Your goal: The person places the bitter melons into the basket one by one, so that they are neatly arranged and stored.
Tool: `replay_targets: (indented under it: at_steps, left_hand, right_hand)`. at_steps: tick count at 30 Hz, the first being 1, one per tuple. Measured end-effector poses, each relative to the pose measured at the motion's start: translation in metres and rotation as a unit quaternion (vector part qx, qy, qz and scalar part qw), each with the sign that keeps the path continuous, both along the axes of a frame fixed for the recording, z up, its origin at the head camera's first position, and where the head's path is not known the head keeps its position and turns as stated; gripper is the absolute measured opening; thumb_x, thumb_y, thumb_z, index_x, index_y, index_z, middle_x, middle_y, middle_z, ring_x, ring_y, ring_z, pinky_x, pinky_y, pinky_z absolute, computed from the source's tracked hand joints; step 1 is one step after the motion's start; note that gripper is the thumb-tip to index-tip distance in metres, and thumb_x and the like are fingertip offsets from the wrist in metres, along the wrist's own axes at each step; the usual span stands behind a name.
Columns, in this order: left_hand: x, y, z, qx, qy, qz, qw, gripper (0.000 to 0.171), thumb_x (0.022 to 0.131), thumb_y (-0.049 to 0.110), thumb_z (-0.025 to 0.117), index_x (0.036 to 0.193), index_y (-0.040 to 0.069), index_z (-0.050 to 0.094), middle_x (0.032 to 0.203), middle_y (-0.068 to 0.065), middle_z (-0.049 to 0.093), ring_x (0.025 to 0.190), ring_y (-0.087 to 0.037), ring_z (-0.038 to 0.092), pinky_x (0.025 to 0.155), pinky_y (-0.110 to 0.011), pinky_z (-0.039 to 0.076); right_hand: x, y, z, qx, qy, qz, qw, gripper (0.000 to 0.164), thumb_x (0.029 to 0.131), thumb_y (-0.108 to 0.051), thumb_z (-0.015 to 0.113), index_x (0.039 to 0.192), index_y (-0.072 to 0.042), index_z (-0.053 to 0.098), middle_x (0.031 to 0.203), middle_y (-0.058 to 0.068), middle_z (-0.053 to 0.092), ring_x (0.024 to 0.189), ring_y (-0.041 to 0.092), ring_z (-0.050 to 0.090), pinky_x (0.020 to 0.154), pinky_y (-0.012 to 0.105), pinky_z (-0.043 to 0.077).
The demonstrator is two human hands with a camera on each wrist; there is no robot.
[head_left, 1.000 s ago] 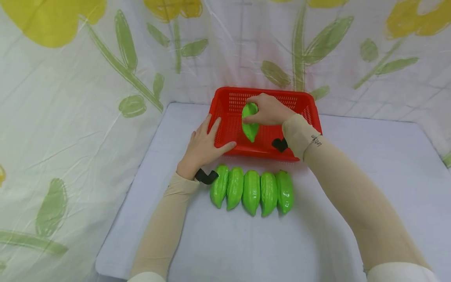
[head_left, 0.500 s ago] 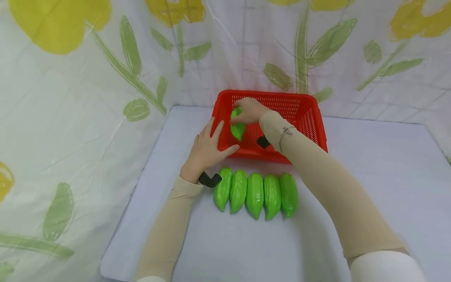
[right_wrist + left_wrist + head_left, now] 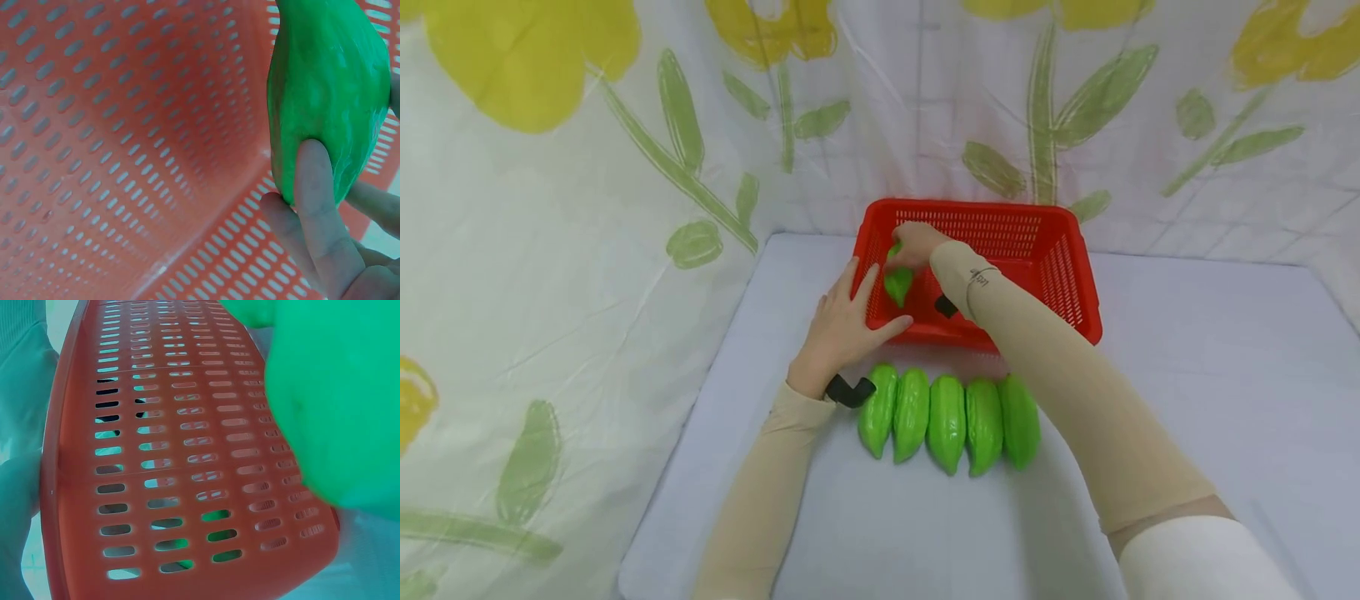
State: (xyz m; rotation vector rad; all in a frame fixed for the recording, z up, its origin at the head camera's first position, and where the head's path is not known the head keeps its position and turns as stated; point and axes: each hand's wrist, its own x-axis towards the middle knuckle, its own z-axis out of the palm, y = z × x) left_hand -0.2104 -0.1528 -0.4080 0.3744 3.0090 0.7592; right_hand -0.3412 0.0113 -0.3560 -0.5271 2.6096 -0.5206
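Observation:
In the head view, my right hand point(image 3: 917, 243) reaches into the red plastic basket point(image 3: 947, 336) at its left end. It grips a plump, ridged green fruit point(image 3: 898, 289) with a tapered tip. In the right wrist view the fingers curl about the green fruit point(image 3: 331, 87), with the basket's slotted walls behind it. My left hand point(image 3: 842, 329) rests at the basket's front left corner, fingers spread along the left rim and thumb at the front rim. Several matching green fruits point(image 3: 947, 425) lie side by side in front of the basket.
A white-covered table point(image 3: 917, 533) carries everything. Behind and to the left hangs a white curtain point(image 3: 910, 125) with painted yellow flowers, close to the basket's back. A large blurred green fruit point(image 3: 344, 400) fills the right of the left wrist view, near the slotted basket wall.
My right hand has moved left and lower into the basket with the green fruit. The left hand stays on the corner. The whole head view has shifted slightly.

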Motion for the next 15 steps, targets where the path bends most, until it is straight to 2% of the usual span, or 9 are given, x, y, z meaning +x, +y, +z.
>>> replay_targets:
  at_steps: [7,10,15]
  left_hand:
    - [0.002,-0.002,-0.003,0.005,-0.003,0.001,1.0,0.1,0.092,0.074,0.056,0.168,0.021,0.019,0.176,-0.01,0.005,0.159,-0.038,0.019,0.126,-0.061,0.023]
    - [0.0,-0.003,-0.003,0.006,-0.001,0.002,1.0,0.1,0.092,0.075,0.055,0.169,0.021,0.019,0.176,-0.009,0.006,0.159,-0.037,0.02,0.126,-0.06,0.023]
    - [-0.002,-0.001,-0.003,0.005,0.003,0.0,1.0,0.1,0.092,0.075,0.056,0.168,0.021,0.02,0.175,-0.01,0.007,0.158,-0.038,0.022,0.126,-0.06,0.025]
  right_hand:
    - [-0.013,-0.014,-0.02,0.031,0.007,0.006,0.999,0.061,0.097,-0.037,0.071,0.145,-0.004,0.053,0.128,0.012,0.061,0.112,0.026,0.058,0.101,0.039,0.053]
    - [-0.019,-0.019,-0.022,0.036,0.006,-0.001,0.999,0.06,0.096,-0.038,0.072,0.143,-0.004,0.055,0.124,0.011,0.062,0.108,0.026,0.059,0.097,0.038,0.054]
    - [-0.019,-0.018,-0.021,0.026,-0.014,-0.013,0.999,0.057,0.096,-0.036,0.073,0.14,-0.006,0.057,0.122,0.011,0.063,0.105,0.026,0.061,0.094,0.038,0.056]
